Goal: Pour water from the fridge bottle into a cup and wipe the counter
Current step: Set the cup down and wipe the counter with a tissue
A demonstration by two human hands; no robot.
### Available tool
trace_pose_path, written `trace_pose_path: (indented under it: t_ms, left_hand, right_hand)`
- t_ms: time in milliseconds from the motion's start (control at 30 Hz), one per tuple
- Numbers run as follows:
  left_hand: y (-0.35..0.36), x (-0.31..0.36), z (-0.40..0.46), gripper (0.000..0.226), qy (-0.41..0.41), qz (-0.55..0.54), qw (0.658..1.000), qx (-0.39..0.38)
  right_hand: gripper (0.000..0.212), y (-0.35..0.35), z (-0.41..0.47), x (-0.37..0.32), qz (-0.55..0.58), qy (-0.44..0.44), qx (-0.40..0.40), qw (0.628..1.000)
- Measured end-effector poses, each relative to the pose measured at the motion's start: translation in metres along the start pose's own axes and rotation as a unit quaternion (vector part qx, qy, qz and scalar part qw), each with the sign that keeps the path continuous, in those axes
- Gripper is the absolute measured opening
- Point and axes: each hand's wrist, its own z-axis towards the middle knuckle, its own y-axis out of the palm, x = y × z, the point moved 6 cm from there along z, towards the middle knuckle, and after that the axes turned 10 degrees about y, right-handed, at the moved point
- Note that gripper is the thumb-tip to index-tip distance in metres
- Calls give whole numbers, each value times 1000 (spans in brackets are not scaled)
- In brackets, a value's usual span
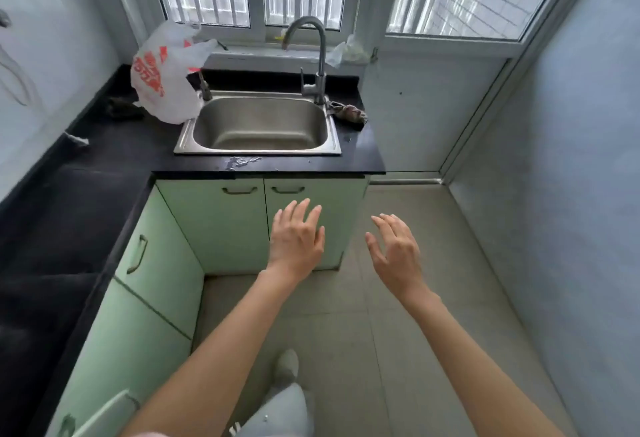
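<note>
Bench [104,146], black, L-shaped, runs along the left wall and turns under the window. No bottle or cup in view.

Far left on the bench: small pale scrap [77,140] near the wall, then a dark crumpled lump [123,108], blurred, can't tell what it is. Just right of it a white plastic bag [166,71] with orange print, standing slumped at the back corner, touching the sink's left edge; contents not visible.

Steel sink [258,151] set in the bench, basin holds nothing visible. Small fitting [205,88] at its back left rim, tall curved faucet [317,56] at back right. Water puddle [240,162] on the bench strip in front of the sink, near the front edge. Crumpled dark rag [348,113] on the bench right of the faucet base, near the right end. Clear crumpled plastic [348,52] on the windowsill above it.

Pale green cabinet doors [221,225] below the bench, closed.

Left hand [296,239] in the air in front of the cabinets, fingers spread and straight, holding nothing. Right hand [396,253] beside it, apart, fingers spread and loosely bent, holding nothing. Both are below bench level, over the grey tiled floor [346,332]. Light shoe [287,365] at bottom centre.
</note>
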Motion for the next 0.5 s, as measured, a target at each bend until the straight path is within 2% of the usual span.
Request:
trace_pose_path:
  t_ms: [367, 500]
  left_hand:
    - [47, -57, 147, 43, 19, 3, 1000, 6]
    - [68, -72, 189, 42, 25, 11, 1000, -8]
  right_hand:
    - [52, 27, 163, 2, -14, 23, -1, 1000]
    - [44, 39, 206, 12, -15, 31, -6, 999]
